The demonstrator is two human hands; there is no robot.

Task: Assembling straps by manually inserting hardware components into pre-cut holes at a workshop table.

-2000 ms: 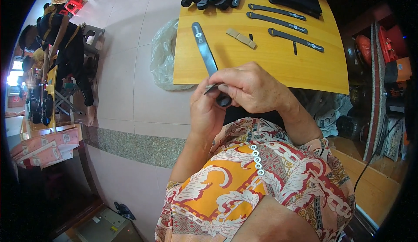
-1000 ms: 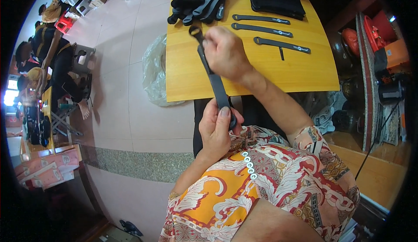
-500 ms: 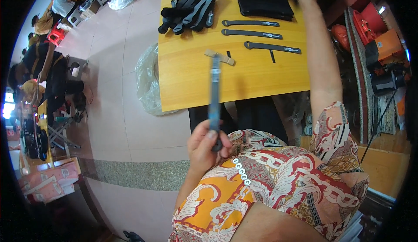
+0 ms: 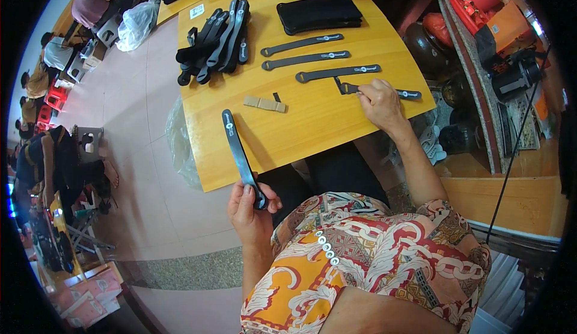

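Observation:
In my left hand [image 4: 251,205], held between thumb and fingers over my lap, is a dark grey strap [image 4: 238,147] with a pale printed mark, its far end pointing up and away. My right hand [image 4: 381,102] is closed on another dark grey strap [image 4: 409,94] lying at the table's right edge; its fingertips cover the strap's middle. Beyond that hand, three similar straps lie one behind another: a near strap [image 4: 338,73], a middle strap [image 4: 305,60] and a far strap [image 4: 302,44]. Each has a slot at its left end.
A heap of black straps [image 4: 217,42] lies at the table's left. A tan strip [image 4: 265,104] and small black strips [image 4: 337,85] lie nearer me. Behind the straps is a flat black bundle [image 4: 319,14]. A plastic bag [image 4: 178,144] hangs by the table's left edge [image 4: 191,132].
My right hand has come back from the table's far right to its near right, where a fourth strap now lies under it. My left hand keeps its strap; the view has shifted.

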